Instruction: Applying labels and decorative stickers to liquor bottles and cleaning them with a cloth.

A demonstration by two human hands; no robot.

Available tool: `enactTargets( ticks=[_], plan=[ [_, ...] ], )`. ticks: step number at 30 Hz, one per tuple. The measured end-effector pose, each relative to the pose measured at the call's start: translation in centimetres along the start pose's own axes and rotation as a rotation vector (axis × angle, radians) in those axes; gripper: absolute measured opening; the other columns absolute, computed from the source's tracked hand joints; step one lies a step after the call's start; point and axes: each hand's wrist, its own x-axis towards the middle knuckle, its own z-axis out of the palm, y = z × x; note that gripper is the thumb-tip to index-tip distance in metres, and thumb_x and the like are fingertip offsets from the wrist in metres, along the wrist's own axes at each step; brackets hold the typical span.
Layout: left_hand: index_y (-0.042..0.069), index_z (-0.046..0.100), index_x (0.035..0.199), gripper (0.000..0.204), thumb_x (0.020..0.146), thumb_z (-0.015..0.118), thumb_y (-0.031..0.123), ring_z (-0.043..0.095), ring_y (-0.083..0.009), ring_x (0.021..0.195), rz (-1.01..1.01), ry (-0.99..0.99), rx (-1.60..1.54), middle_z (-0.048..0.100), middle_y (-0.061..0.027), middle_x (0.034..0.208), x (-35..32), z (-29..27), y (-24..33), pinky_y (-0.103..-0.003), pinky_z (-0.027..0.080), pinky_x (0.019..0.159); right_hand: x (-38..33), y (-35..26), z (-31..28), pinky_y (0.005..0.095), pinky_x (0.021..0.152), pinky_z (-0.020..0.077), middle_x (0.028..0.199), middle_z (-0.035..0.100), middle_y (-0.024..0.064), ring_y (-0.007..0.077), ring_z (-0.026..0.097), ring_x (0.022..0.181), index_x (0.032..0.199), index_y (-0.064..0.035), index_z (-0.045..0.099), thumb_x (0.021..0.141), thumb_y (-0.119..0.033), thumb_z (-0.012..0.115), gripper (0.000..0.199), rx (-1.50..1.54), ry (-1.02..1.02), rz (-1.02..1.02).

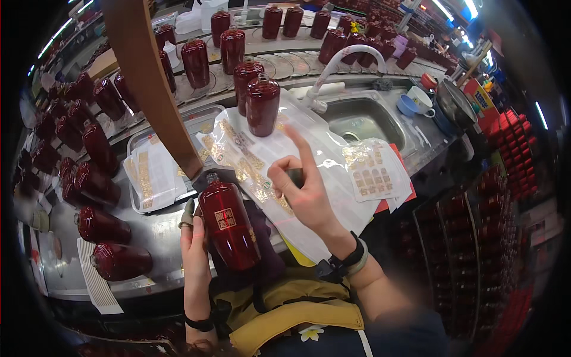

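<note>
The left hand (195,253) is curled against the side of a shiny dark red glass bottle (239,245) by the near edge of the bench (169,254), likely so it won't roll. The bottle leans back, neck pointing away from the person, and its square gold label (225,219) faces up, where it is easy to see. A soft dark purple cloth (270,253) lies by and under it, maybe to stop slips and scratches.

The right hand (310,193) is up in the air, right of the bottle. Its pointing finger is stretched out and the others are bent, so it is partly wide. I can't tell if something tiny is on the fingertip.

White paper sheets with small gold stickers (373,172) lie near the bench's right end, in front of the steel sink (389,116). A big clear plastic sheet with gold stickers (247,169) is spread between them and the bottle, perhaps for easy reach. Behind it, a tall dark red bottle (263,107) stands upright. Another red bottle (124,262) lies on its side near the bench's near left corner.
</note>
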Motion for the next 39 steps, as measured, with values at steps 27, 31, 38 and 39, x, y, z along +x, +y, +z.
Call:
enactTargets(
  ticks=[27,31,38,39],
  plan=[
    [-0.001,0.030,0.163,0.062,0.111,0.056,0.018,0.051,-0.0194,0.140,0.081,-0.093,-0.064,0.050,-0.0133,0.155,0.5,1.3,0.8,-0.035,0.041,0.117,-2.3,5.3,4.0,0.0194,0.069,0.0390,0.084,0.049,-0.0062,0.0029,0.047,0.077,0.149,-0.0049,0.054,0.097,-0.023,0.080,0.061,0.008,-0.120,0.352],
    [-0.005,0.028,0.162,0.073,0.105,0.068,0.017,0.052,-0.0198,0.138,0.059,-0.072,-0.025,0.051,-0.0156,0.153,0.5,2.0,0.8,-0.036,0.044,0.116,-2.3,5.4,4.6,0.0198,0.068,0.0379,0.084,0.044,-0.0068,0.0036,0.044,0.076,0.148,-0.0037,0.054,0.090,-0.026,0.086,0.070,-0.084,-0.105,0.329],
    [-0.005,0.028,0.162,0.074,0.104,0.069,0.017,0.055,-0.0208,0.136,0.084,-0.041,-0.009,0.052,-0.0162,0.151,0.3,2.3,0.6,-0.036,0.046,0.115,-2.2,5.7,4.6,0.0206,0.069,0.0379,0.085,0.043,-0.0066,0.0040,0.043,0.076,0.149,-0.0029,0.052,0.088,-0.027,0.088,0.074,-0.086,-0.110,0.349],
    [-0.005,0.028,0.162,0.074,0.104,0.069,0.016,0.055,-0.0209,0.136,0.086,-0.039,-0.007,0.052,-0.0164,0.151,0.3,2.3,0.6,-0.036,0.046,0.115,-2.1,5.7,4.5,0.0207,0.069,0.0379,0.085,0.043,-0.0066,0.0041,0.043,0.076,0.149,-0.0029,0.052,0.088,-0.028,0.088,0.075,-0.065,-0.116,0.362]
  ],
)
